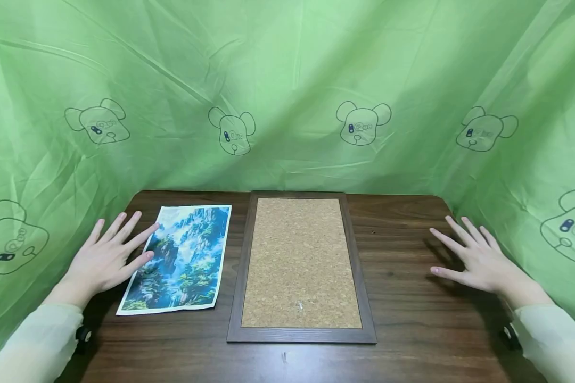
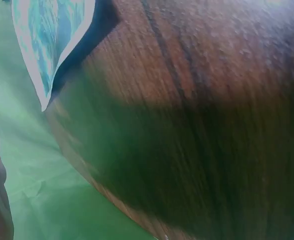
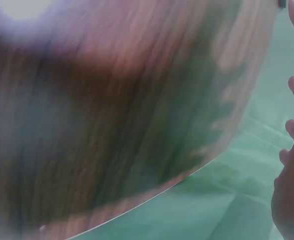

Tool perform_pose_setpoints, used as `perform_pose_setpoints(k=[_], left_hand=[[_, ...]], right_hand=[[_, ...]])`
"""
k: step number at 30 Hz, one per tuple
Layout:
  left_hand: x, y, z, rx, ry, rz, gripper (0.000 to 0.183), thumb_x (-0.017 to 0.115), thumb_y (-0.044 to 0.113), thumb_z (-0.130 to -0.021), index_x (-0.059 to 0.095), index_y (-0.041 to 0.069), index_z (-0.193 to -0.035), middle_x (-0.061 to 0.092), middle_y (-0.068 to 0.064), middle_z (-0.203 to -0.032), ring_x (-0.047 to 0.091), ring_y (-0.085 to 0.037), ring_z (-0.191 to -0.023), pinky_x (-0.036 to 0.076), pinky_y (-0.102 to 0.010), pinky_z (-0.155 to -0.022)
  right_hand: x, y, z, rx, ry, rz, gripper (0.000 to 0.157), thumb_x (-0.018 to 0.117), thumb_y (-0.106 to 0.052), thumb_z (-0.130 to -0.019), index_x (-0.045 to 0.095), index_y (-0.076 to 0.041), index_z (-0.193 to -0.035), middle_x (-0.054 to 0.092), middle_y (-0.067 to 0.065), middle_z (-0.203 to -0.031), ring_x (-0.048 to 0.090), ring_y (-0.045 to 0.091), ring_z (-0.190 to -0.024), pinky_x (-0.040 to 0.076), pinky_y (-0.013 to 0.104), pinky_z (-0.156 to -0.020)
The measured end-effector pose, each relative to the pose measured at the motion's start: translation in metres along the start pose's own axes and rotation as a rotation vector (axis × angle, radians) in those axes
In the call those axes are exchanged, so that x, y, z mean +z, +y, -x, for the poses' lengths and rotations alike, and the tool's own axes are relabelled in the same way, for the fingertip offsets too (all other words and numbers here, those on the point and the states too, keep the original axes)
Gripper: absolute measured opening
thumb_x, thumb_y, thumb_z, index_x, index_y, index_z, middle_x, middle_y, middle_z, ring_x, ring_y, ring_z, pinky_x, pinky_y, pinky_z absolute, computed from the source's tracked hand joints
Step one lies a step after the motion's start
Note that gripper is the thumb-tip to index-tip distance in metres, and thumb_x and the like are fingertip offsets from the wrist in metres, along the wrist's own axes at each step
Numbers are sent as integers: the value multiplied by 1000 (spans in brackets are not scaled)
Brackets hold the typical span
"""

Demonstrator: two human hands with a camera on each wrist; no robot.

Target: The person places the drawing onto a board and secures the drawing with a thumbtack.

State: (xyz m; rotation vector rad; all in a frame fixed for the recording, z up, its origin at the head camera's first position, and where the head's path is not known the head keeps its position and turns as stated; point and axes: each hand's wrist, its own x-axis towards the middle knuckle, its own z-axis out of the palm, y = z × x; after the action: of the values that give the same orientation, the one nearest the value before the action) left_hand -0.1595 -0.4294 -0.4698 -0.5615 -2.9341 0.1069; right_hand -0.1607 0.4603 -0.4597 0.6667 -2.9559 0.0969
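Note:
My left hand (image 1: 106, 260) is spread with straight fingers at the left of the table, its thumb and forefinger overlapping the edge of a landscape print (image 1: 187, 260) in the head view. Whether they touch the paper I cannot tell. Blue mountains, mist and green trees fill the print, inside a white border. Right of it lies a dark wooden frame (image 1: 237, 298) around a cork board (image 1: 302, 260). Over the table's right side, my right hand (image 1: 481, 263) is spread too and holds nothing. In the left wrist view, one corner of the print (image 2: 47, 60) shows above the wood.
The dark brown wooden table (image 1: 402, 319) has rounded back corners. A green cloth (image 1: 287, 64) with bear-head drawings hangs behind it and along both sides. A small pale mark (image 1: 300, 305) shows low on the cork.

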Motion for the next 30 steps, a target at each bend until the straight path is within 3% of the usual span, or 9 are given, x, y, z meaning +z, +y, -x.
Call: perform_pose_setpoints(k=[6,8,14,18,24,30], left_hand=[[-5,4,-2,-41,-8,17,82,59,60,-108,21,36,-177,6,-13,-184,-1,-40,-169,-9,-71,-128],[-8,6,-3,-69,-22,36,83,58,61,-108,18,37,-177,6,-14,-184,3,-44,-168,-11,-71,-128],[-12,6,-7,-163,-78,118,81,48,65,-111,8,40,-177,10,-22,-182,13,-57,-162,-17,-71,-126],[-11,2,-8,-210,-79,153,79,46,64,-112,6,40,-177,23,-32,-176,21,-64,-156,-3,-81,-123],[-16,-4,-6,-263,-100,289,80,46,59,-115,1,37,-177,35,-38,-168,38,-69,-143,28,-85,-110],[-22,-1,-7,-312,-139,511,86,48,53,-116,-7,29,-177,32,-42,-166,41,-71,-140,37,-85,-102]], right_hand=[[-9,-12,-14,3,23,-90,109,89,-53,-87,28,-33,-175,4,11,-184,11,51,-165,27,87,-104],[-11,-19,-21,-5,47,-131,110,91,-50,-85,30,-30,-175,6,12,-184,13,53,-164,29,88,-101],[-8,-44,-36,-38,104,-301,114,97,-40,-80,34,-25,-174,8,14,-184,14,55,-163,21,89,-112],[-2,-60,-44,-29,102,-382,115,98,-39,-80,33,-25,-174,11,11,-184,19,55,-161,25,88,-111],[17,-84,-64,-29,52,-484,124,96,-43,-84,16,-30,-178,14,11,-183,20,54,-161,23,84,-117],[35,-110,-85,-51,22,-552,117,94,-48,-87,20,-33,-177,23,5,-181,28,43,-162,30,74,-122]])
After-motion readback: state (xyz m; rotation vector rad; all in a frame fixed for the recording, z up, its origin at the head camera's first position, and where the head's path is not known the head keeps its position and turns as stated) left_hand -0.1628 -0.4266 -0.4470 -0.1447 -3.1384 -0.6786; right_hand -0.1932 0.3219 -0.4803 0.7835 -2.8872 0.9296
